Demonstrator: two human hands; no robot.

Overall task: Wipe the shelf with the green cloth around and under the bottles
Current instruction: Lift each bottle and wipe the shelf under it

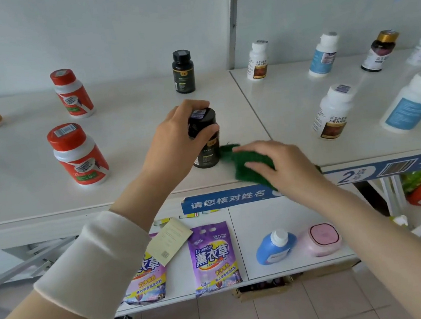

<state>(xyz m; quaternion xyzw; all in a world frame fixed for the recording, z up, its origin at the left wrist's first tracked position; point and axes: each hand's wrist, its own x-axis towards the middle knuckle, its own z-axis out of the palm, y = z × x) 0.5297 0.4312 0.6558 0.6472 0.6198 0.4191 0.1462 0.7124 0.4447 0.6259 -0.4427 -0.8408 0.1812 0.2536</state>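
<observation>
The left hand [175, 139] curls round the black bottle [205, 140] near the shelf [131, 110] front, while the right hand [276, 163] presses the green cloth [242, 164] flat, fingers straight, just beside it (touching its base). Next, probably: lift the bottle, wipe underneath.

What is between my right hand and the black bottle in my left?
Only the green cloth, poking out from under the right hand toward the black bottle; head view.

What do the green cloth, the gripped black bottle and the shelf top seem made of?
Green cloth: coarse fibre, matte, fuzzy edge. Black bottle: likely plastic, glossy cap highlights. Shelf: probably painted metal or laminate, smooth, faint sheen.
</observation>
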